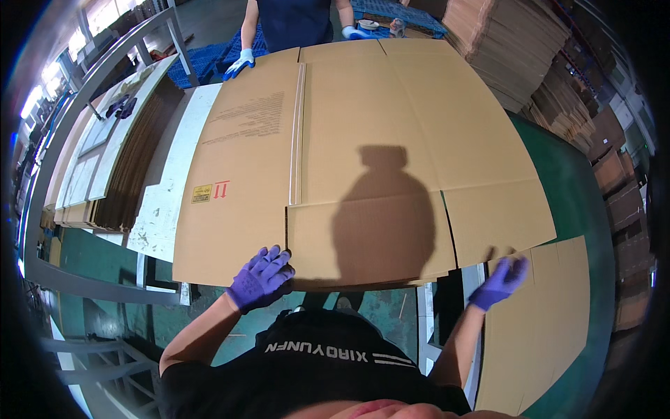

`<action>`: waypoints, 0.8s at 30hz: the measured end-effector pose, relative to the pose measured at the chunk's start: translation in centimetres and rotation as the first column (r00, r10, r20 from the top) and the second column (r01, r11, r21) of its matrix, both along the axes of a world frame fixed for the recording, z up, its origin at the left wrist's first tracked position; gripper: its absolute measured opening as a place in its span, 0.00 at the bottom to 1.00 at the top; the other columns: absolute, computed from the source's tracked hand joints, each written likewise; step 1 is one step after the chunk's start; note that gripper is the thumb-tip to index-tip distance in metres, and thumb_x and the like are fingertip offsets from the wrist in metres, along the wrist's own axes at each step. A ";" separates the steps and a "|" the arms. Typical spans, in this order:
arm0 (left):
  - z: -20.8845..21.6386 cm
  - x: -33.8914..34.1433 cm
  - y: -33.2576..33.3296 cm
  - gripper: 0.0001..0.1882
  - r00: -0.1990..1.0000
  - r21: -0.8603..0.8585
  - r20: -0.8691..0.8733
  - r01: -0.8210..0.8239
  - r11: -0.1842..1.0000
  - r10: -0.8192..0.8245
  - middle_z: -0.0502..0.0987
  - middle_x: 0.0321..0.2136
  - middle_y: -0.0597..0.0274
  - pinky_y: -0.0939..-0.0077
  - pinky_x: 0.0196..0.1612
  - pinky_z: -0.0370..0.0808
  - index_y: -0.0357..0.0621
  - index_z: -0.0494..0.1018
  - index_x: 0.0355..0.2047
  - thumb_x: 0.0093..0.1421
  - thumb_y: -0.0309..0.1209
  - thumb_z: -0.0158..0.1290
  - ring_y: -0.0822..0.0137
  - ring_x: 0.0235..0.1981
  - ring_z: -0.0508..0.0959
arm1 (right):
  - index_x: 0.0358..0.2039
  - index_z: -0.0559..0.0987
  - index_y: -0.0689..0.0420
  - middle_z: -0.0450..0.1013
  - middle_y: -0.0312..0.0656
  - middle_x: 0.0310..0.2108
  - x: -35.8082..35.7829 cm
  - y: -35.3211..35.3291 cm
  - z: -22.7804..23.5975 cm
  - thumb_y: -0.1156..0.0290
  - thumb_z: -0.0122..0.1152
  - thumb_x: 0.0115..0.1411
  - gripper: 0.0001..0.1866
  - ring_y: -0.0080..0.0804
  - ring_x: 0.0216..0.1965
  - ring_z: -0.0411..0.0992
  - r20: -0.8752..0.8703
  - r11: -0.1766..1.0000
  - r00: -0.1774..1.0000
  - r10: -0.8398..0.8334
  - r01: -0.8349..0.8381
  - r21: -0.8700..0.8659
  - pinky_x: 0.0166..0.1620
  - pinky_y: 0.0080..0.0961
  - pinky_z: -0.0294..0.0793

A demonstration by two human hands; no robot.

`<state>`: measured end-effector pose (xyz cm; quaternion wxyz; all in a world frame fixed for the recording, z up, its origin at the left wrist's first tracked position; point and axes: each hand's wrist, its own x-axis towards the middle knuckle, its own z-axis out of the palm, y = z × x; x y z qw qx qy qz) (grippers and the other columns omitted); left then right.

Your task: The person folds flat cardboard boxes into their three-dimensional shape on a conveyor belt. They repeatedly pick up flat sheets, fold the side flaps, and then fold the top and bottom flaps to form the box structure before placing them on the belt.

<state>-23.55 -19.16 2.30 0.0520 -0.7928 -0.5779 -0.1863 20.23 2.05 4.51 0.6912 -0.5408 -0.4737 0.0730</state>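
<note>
A wide flattened cardboard box (363, 105) lies in front of me, its flaps divided by dark slots along the near side. My left hand (261, 279), in a purple glove, has its fingers stretched out at the near edge, beside the left slot. Whether it presses on the board I cannot tell. Off the near right corner is my right hand (501, 281), gloved in purple too, with its fingers extended and nothing seen in them. A second brown cardboard sheet (541, 314) lies below and beside that hand. My shadow falls across the large box.
Across the box stands a person (296, 24), one gloved hand (241, 63) at the far left corner. Stacked cardboard (143, 150) sits on a white table (167, 174) at left, near a grey metal rail (70, 105). Tall cardboard piles (499, 42) and blue pallets (405, 14) stand behind.
</note>
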 end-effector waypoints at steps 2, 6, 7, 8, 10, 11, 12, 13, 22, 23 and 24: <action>0.0 0.4 1.0 0.18 0.999 0.065 -0.021 0.028 0.998 -0.027 0.72 0.44 0.54 0.53 0.51 0.71 0.47 0.74 0.32 0.39 0.36 0.62 0.50 0.49 0.72 | 0.57 0.66 0.61 0.64 0.49 0.57 8.5 5.4 -3.7 0.71 0.58 0.60 0.25 0.36 0.57 0.62 -0.074 0.906 0.904 -0.422 0.422 -0.013 0.55 0.30 0.67; -0.3 0.3 1.1 0.17 1.000 0.099 0.001 0.021 0.995 -0.021 0.72 0.43 0.55 0.54 0.48 0.71 0.47 0.74 0.31 0.40 0.36 0.62 0.51 0.48 0.72 | 0.55 0.67 0.62 0.67 0.46 0.54 14.3 9.6 -2.9 0.73 0.60 0.58 0.25 0.34 0.50 0.68 -0.786 0.819 0.466 0.406 -0.567 0.087 0.52 0.31 0.69; -0.4 0.2 1.1 0.17 1.000 0.121 0.008 0.028 0.992 -0.029 0.72 0.42 0.55 0.55 0.47 0.71 0.47 0.74 0.31 0.40 0.36 0.61 0.51 0.47 0.72 | 0.55 0.67 0.62 0.68 0.46 0.53 14.8 10.9 -3.3 0.73 0.60 0.58 0.24 0.34 0.48 0.69 -0.641 0.913 0.703 0.307 -0.409 -0.011 0.52 0.31 0.70; -0.5 0.2 1.1 0.17 0.999 0.102 0.011 0.033 0.994 -0.035 0.72 0.43 0.55 0.55 0.48 0.71 0.47 0.74 0.32 0.40 0.37 0.61 0.51 0.48 0.72 | 0.54 0.68 0.62 0.69 0.45 0.52 15.0 11.9 -3.3 0.74 0.60 0.58 0.23 0.34 0.47 0.70 -0.442 0.973 0.881 0.169 -0.221 -0.069 0.51 0.31 0.71; -0.2 0.1 0.8 0.18 1.000 0.059 0.005 0.012 0.998 -0.012 0.72 0.43 0.55 0.55 0.49 0.70 0.47 0.73 0.32 0.39 0.38 0.62 0.51 0.48 0.71 | 0.52 0.69 0.64 0.70 0.45 0.48 12.2 10.8 1.7 0.77 0.59 0.57 0.21 0.34 0.44 0.71 -0.267 0.964 0.927 0.265 -0.261 0.051 0.49 0.31 0.73; -0.6 0.2 0.7 0.19 1.000 0.058 0.026 0.013 0.998 -0.015 0.72 0.44 0.55 0.54 0.50 0.70 0.48 0.74 0.33 0.39 0.38 0.62 0.51 0.49 0.71 | 0.51 0.69 0.64 0.70 0.45 0.47 12.0 10.2 3.6 0.78 0.58 0.57 0.21 0.34 0.44 0.71 -0.189 0.960 0.942 0.276 -0.261 0.101 0.48 0.31 0.73; -1.0 0.0 0.9 0.19 0.999 0.066 0.038 0.021 0.998 -0.023 0.72 0.45 0.55 0.53 0.52 0.69 0.49 0.74 0.33 0.39 0.38 0.62 0.51 0.50 0.71 | 0.51 0.69 0.65 0.70 0.46 0.47 12.0 9.6 5.4 0.79 0.58 0.57 0.21 0.34 0.44 0.71 -0.111 0.953 0.953 0.281 -0.264 0.151 0.48 0.30 0.73; -1.5 -0.3 0.8 0.19 0.999 0.071 0.045 0.020 0.997 -0.023 0.72 0.46 0.55 0.52 0.53 0.69 0.49 0.74 0.33 0.38 0.38 0.63 0.50 0.51 0.71 | 0.51 0.68 0.65 0.70 0.47 0.47 7.0 6.9 7.7 0.79 0.58 0.57 0.20 0.35 0.44 0.71 -0.049 0.953 0.962 0.267 -0.256 0.163 0.48 0.30 0.73; -3.5 -0.9 0.1 0.18 0.995 0.104 0.097 0.019 0.994 -0.030 0.71 0.50 0.58 0.52 0.57 0.64 0.49 0.75 0.37 0.47 0.43 0.58 0.53 0.54 0.69 | 0.43 0.74 0.56 0.71 0.49 0.49 -19.2 -7.7 0.8 0.75 0.50 0.55 0.14 0.47 0.51 0.69 0.825 0.537 -0.101 0.556 -0.714 -0.449 0.57 0.42 0.66; -4.0 -0.8 0.0 0.18 0.995 0.102 0.100 0.011 0.995 -0.022 0.71 0.50 0.58 0.52 0.57 0.64 0.49 0.75 0.37 0.48 0.44 0.57 0.53 0.54 0.69 | 0.44 0.73 0.54 0.70 0.47 0.51 -19.5 -7.8 -2.3 0.72 0.50 0.56 0.14 0.45 0.52 0.69 0.879 0.613 -0.203 0.431 -0.649 -0.450 0.57 0.40 0.66; -4.3 -0.9 -0.1 0.18 0.995 0.101 0.096 -0.016 0.995 0.006 0.71 0.50 0.58 0.53 0.57 0.64 0.49 0.75 0.37 0.49 0.45 0.56 0.54 0.54 0.69 | 0.44 0.73 0.54 0.70 0.46 0.51 -20.0 -7.7 -2.3 0.72 0.50 0.55 0.15 0.44 0.52 0.69 0.870 0.599 -0.192 0.454 -0.657 -0.458 0.57 0.40 0.66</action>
